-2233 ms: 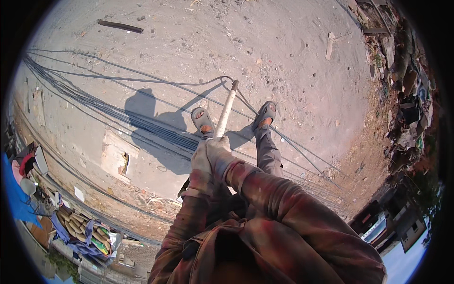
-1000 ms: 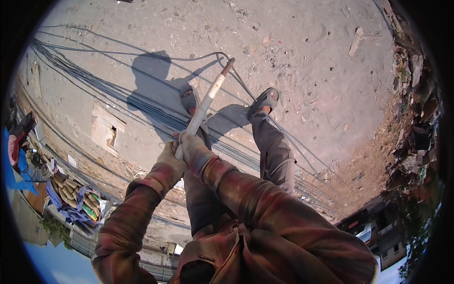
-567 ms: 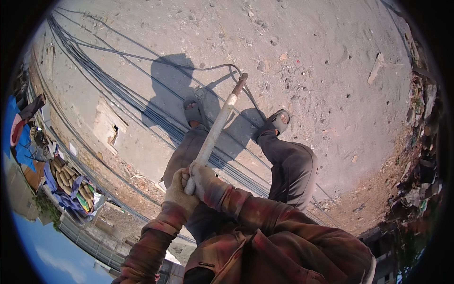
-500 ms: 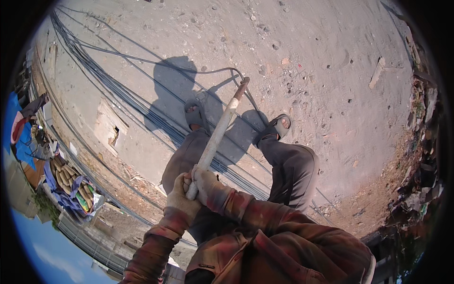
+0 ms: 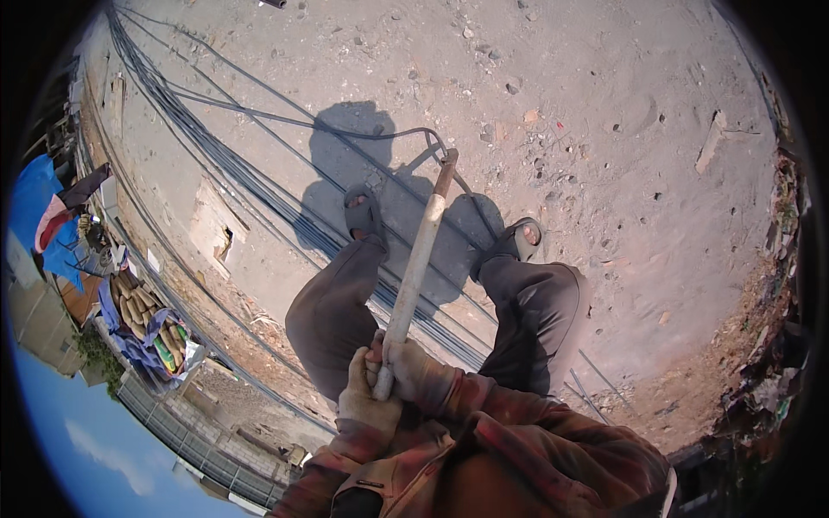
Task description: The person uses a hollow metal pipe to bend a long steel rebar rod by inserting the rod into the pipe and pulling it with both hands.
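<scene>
Both my hands wear pale, dirty gloves and grip the near end of a long grey pipe point(image 5: 413, 269). My left hand point(image 5: 366, 399) wraps the pipe's butt from the left, and my right hand point(image 5: 420, 373) closes round it from the right, close beside the other. Away from my body the pipe slants to a rusty brown end between my feet. There a dark steel rod point(image 5: 380, 135) bends sharply and meets the pipe's tip; whether it enters the pipe I cannot tell.
A bundle of long steel rods point(image 5: 233, 183) runs across the dusty ground beneath my legs. My sandalled left foot point(image 5: 361, 211) and right foot point(image 5: 523, 237) stand apart. Leftward lie a broken pale slab point(image 5: 216, 226) and piled sacks point(image 5: 142, 311); debris point(image 5: 784, 216) lines the right edge.
My hands have drawn the pipe's near end closer to my body and a little right, while its far end stays by the bent rod. The whole view has shifted slightly.
</scene>
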A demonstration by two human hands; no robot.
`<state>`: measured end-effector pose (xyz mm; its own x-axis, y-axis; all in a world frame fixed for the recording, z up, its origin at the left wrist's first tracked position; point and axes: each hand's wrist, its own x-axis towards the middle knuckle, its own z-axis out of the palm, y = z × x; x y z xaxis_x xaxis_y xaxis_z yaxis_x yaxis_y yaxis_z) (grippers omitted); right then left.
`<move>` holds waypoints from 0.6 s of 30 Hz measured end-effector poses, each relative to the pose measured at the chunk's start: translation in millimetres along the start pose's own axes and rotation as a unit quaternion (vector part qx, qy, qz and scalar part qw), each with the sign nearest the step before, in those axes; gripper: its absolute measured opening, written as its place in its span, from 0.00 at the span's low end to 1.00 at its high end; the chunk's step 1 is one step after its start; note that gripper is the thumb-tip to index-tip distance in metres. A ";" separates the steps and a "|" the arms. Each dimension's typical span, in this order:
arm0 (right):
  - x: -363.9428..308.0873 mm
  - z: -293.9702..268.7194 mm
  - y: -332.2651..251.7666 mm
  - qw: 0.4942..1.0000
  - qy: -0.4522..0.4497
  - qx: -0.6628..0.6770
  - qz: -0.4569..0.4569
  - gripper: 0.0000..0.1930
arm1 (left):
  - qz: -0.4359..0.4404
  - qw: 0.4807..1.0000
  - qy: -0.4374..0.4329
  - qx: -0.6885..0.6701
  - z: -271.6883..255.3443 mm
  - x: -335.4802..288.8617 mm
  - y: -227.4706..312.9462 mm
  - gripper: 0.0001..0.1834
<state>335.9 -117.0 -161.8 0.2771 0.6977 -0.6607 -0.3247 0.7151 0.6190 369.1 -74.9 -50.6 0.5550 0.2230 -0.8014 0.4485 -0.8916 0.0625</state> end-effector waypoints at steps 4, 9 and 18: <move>-9.3 2.8 -9.1 1.000 -0.010 -0.021 0.011 0.10 | -0.031 0.999 0.013 -0.007 7.3 -0.8 2.9 0.36; -4.1 -9.1 -3.5 0.998 -0.054 -0.020 0.036 0.09 | -0.021 0.999 0.024 -0.016 17.8 -1.6 -15.6 0.37; 8.9 -46.1 1.3 0.994 -0.080 -0.057 0.050 0.07 | 0.000 0.998 0.047 -0.035 51.3 -4.4 -42.3 0.37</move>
<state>296.3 -111.9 -186.5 0.3744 0.7701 -0.5165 -0.4563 0.6379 0.6204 311.7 -58.3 -80.2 0.6160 0.2621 -0.7429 0.4945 -0.8627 0.1056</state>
